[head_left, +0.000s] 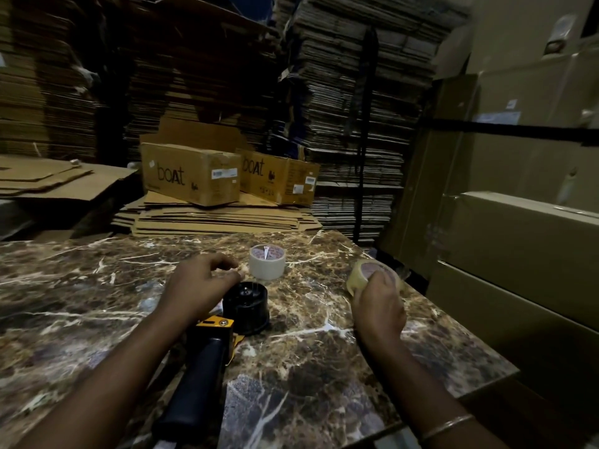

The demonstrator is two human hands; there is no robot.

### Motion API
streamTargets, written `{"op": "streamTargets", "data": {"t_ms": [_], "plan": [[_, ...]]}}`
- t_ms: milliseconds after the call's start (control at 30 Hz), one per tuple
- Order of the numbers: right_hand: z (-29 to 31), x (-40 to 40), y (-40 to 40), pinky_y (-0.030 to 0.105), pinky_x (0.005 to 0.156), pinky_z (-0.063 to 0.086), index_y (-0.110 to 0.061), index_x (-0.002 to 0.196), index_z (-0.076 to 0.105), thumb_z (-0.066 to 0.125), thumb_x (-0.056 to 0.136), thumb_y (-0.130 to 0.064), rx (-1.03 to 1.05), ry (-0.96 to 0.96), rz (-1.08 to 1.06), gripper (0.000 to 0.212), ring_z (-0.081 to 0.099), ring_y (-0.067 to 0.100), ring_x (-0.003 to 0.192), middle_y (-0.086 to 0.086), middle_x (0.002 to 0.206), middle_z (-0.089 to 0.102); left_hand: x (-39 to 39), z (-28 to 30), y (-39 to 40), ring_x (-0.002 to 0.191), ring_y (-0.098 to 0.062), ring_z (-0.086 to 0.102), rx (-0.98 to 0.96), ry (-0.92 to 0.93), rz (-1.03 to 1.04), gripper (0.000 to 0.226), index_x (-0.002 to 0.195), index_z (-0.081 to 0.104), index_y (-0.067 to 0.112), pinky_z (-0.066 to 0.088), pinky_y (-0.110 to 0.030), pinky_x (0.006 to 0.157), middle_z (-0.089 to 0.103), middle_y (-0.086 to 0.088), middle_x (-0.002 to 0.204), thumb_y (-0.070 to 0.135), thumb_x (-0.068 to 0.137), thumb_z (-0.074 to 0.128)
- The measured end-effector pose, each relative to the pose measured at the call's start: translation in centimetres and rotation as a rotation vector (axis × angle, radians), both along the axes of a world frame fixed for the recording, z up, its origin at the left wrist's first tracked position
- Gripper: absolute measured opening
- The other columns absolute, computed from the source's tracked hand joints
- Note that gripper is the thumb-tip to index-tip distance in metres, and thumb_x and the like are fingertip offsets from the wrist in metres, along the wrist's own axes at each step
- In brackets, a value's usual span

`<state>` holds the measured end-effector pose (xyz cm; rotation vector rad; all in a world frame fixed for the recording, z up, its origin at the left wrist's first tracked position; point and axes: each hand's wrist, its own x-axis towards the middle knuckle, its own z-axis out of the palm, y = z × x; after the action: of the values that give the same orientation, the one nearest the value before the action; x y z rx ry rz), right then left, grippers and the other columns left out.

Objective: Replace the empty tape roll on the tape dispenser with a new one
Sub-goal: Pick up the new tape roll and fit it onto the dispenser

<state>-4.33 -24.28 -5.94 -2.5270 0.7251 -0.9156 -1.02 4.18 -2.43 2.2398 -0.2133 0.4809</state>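
A yellow tape dispenser [216, 332] with a black handle lies on the marble table [97, 286], its bare black spool hub [247, 304] pointing up. My left hand [197, 286] rests over the dispenser's far end, fingers loosely curled beside the hub; whether it grips anything I cannot tell. A whitish tape roll [267, 262] stands flat on the table just beyond the hub. My right hand [377, 301] holds a clear tape roll [363, 277] tilted above the table's right side, apart from the dispenser.
Flattened cardboard sheets [220, 218] and two brown "boat" boxes [191, 173] sit behind the table. Tall cardboard stacks fill the back. Large cartons [518, 241] stand close along the table's right edge. The table's right corner [515, 371] is near my right forearm.
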Motion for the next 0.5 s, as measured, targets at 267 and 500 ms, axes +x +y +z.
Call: {"op": "streamTargets", "data": {"t_ms": [267,500], "plan": [[-0.3,-0.7,2.9,0.012,0.064,0.04,-0.012,0.129,0.054,0.067,0.092,-0.016,-0.151,-0.221,0.569,0.039,0.053,0.012,0.086,0.007,0.128,0.044,-0.2,0.0,-0.2,0.101,-0.016,0.065,-0.101,-0.047,0.012,0.023,0.108,0.074,0.023,0.052,-0.035,0.084,0.073,0.002,0.104,0.029,0.086,0.071],[2.3,0.6,6.6,0.037,0.066,0.062,-0.023,0.109,0.059,0.066,0.091,-0.032,0.24,-0.498,0.964,0.021,0.065,0.009,0.092,-0.01,0.111,0.053,-0.2,0.2,-0.1,0.09,-0.007,0.066,-0.346,-0.093,-0.021,0.025,0.112,0.07,0.024,0.051,-0.027,0.069,0.072,0.003,0.098,0.013,0.091,0.065]]}}
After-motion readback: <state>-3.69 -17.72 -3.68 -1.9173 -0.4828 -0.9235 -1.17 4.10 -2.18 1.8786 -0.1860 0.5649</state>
